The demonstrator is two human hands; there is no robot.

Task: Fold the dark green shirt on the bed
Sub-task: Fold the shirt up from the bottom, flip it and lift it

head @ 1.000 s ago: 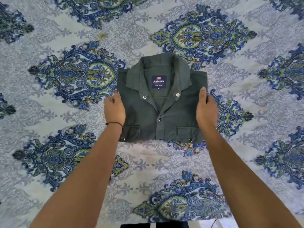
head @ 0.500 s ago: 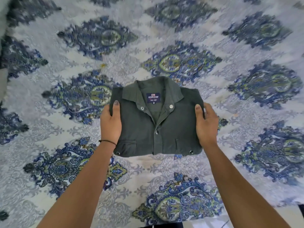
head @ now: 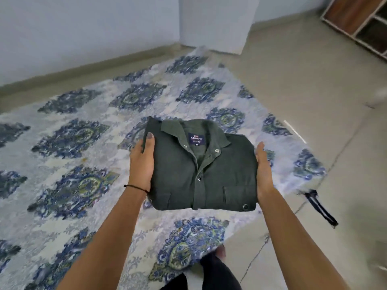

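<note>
Straight ahead in the head-camera view, a dark green shirt (head: 209,174) is held between two bare hands above a bed (head: 73,143) covered in a pale sheet with blue and green medallions. It looks lifted off the sheet, but the gap beneath it is not visible. The shirt is folded into a neat rectangle, front side up. Its collar is at the far edge, the buttoned placket runs down the middle and two chest pockets lie along the near edge. A navy label (head: 196,138) inside the collar reads ARROW.

The left hand (head: 141,162) grips the shirt's left edge. Its thumb (head: 149,141) lies flat on top of the fabric near the collar, and the other fingers are hidden underneath. A thin black thread bracelet (head: 136,187) circles that wrist.

The right hand (head: 264,170) lies along the shirt's right edge, with the thumb pointing away along the side. Its fingers are tucked out of sight under the shirt, so I cannot tell whether they are curled or straight.

Beyond the bed are a pale blue wall (head: 83,28) and a light tiled floor (head: 303,91). A wooden shelf unit (head: 360,19) stands at the top right, and a dark strap (head: 320,208) lies on the floor to the right.
</note>
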